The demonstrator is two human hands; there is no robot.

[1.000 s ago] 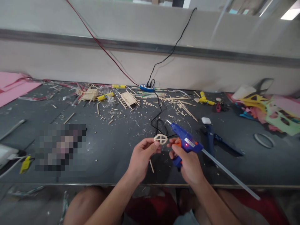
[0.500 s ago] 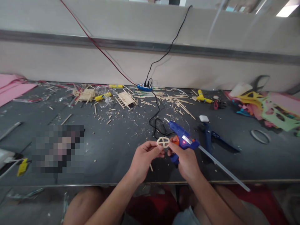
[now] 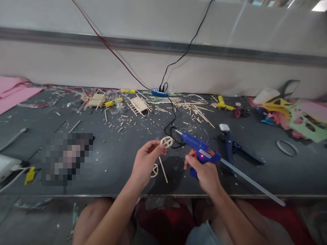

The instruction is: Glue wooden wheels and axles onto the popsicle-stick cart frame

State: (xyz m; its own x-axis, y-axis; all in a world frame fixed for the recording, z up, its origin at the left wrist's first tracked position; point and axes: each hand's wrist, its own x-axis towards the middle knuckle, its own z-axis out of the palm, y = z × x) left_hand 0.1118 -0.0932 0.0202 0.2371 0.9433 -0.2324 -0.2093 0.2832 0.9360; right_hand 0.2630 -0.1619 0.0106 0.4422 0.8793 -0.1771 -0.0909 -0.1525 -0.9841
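Observation:
Between thumb and fingers, my left hand (image 3: 148, 158) pinches a small spoked wooden wheel (image 3: 167, 142) by its lower left edge, above the table. My right hand (image 3: 204, 168) is wrapped around the handle of a blue hot glue gun (image 3: 199, 145), whose red light is lit. Its nozzle points up and left, just right of the wheel and apart from it. A long clear glue stick (image 3: 252, 182) sticks out of the gun's back. On the table below my left hand lies a second spoked wheel (image 3: 154, 170), partly covered by the hand, with a thin wooden stick (image 3: 163, 170) beside it.
Blue pliers-like cutters (image 3: 231, 149) and a white case (image 3: 224, 127) lie right of the gun. Two small stick models (image 3: 95, 99), loose sticks (image 3: 191, 109) and yellow glue tubes (image 3: 114, 101) line the back. The gun's black cord (image 3: 173, 117) runs to a blue power strip (image 3: 158, 92).
My left hand has moved left and up with the wheel, away from my right hand. My right fingers no longer touch the wheel. The second wheel on the table has come into view.

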